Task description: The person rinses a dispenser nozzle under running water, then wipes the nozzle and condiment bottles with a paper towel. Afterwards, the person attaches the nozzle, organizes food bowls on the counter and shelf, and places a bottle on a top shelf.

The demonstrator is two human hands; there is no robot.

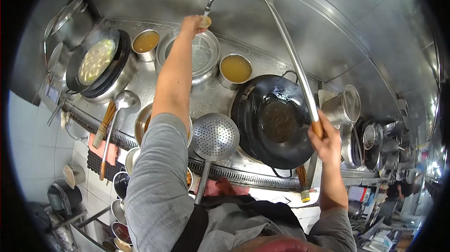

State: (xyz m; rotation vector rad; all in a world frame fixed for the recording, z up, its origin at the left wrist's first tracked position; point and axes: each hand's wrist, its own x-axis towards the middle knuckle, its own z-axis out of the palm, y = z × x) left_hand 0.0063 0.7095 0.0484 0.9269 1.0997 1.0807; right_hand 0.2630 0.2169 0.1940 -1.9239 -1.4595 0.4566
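My left hand [192, 25] reaches to the back of the stove and is closed on a small, pale-yellow cup-like piece [206, 21] at the tip of the curved faucet [214, 0]. Below it, a thin stream of water falls into a round steel pot [213, 57]. My right hand [326, 139] grips the wooden end of a long-handled ladle [293, 50]. The ladle's head is up by the back wall, near the faucet, and its shape is hard to make out. Under the handle sits a black wok [281, 125] with a little dark liquid in its bottom.
Steel containers of brownish [146, 42] and yellow liquid [236, 69] flank the pot. At left, another wok [96, 62] holds pale food in liquid. A perforated skimmer [215, 135], a second ladle [125, 101] and a bamboo brush [105, 123] lie near the front edge.
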